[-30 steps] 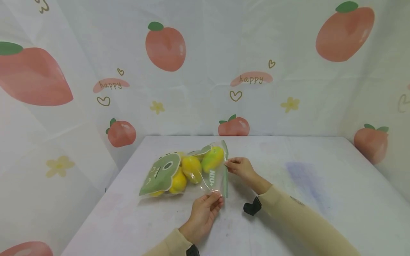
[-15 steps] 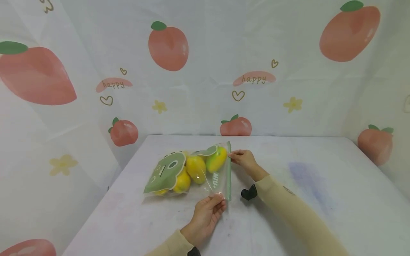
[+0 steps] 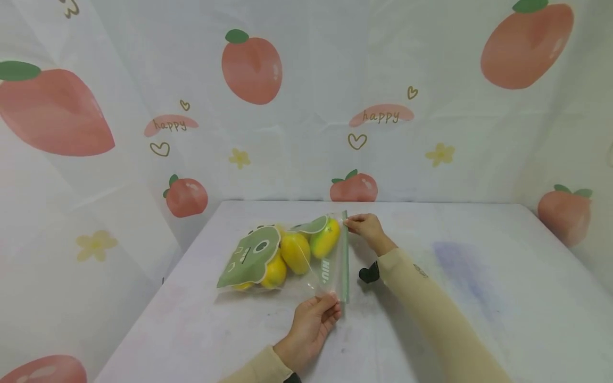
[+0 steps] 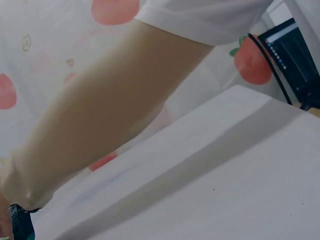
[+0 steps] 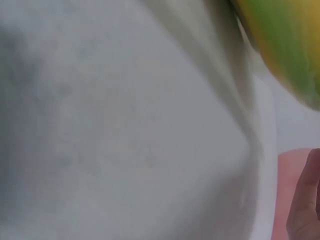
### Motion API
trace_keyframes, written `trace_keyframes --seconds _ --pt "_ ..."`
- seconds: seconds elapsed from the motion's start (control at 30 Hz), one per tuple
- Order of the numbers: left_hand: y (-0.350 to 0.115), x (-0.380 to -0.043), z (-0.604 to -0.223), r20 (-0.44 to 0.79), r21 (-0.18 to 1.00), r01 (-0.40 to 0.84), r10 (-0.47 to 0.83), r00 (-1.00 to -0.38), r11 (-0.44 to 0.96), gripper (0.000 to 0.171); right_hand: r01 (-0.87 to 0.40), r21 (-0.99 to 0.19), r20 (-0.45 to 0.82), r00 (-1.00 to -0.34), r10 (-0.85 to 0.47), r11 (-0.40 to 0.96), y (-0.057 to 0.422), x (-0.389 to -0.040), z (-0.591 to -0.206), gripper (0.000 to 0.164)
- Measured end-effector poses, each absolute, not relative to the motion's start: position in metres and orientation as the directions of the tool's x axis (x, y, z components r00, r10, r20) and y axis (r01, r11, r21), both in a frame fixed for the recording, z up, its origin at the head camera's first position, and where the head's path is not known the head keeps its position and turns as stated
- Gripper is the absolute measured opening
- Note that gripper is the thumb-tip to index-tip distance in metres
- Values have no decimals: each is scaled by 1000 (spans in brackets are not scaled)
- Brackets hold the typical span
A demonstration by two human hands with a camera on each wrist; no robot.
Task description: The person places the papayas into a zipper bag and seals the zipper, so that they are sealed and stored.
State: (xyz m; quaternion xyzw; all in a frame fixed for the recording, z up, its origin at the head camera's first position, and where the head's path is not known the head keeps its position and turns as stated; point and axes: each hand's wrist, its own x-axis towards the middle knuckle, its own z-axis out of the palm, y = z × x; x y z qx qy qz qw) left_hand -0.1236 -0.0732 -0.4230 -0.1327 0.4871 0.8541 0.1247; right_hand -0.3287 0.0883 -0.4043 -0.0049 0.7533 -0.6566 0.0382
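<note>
A clear zip bag (image 3: 251, 252) with a green cartoon face lies on the table, holding several yellow and yellow-green mangoes (image 3: 295, 252). Its green zip strip (image 3: 345, 266) faces right. My left hand (image 3: 310, 327) pinches the near corner by the strip between thumb and fingers. At the strip's far end, my right hand (image 3: 367, 230) pinches the edge. The right wrist view has a green-yellow mango (image 5: 287, 40) close up and part of a finger (image 5: 306, 200). In the left wrist view, a beige sleeve (image 4: 100, 105) fills much of the frame; the bag is out of sight.
The white table (image 3: 431, 330) bears a bluish stain to the right. A fruit-print cloth (image 3: 297, 149) hangs behind it and at the sides. In the left wrist view, a dark screen (image 4: 295, 57) with a cable stands beyond the table edge.
My right hand has slid away along the zip strip to its far end, still pinching. My left hand keeps its pinch on the near corner. The whole view has shifted slightly.
</note>
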Motion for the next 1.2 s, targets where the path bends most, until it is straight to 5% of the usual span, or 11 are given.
trace_keyframes --seconds 0.47,0.77,1.2 --pt "-69 -116 -423 -366 813 -362 84 -927 -456 23 54 -973 -62 -998 -31 224 97 -341 -404 37" --pt "-85 -116 -417 -332 862 -369 163 -929 -348 35 78 -986 -84 -996 -29 150 97 -335 -405 42" --pt "-126 -108 -387 -345 937 -334 403 -847 101 40 74 -997 -74 -995 -64 3 97 -326 -408 43"
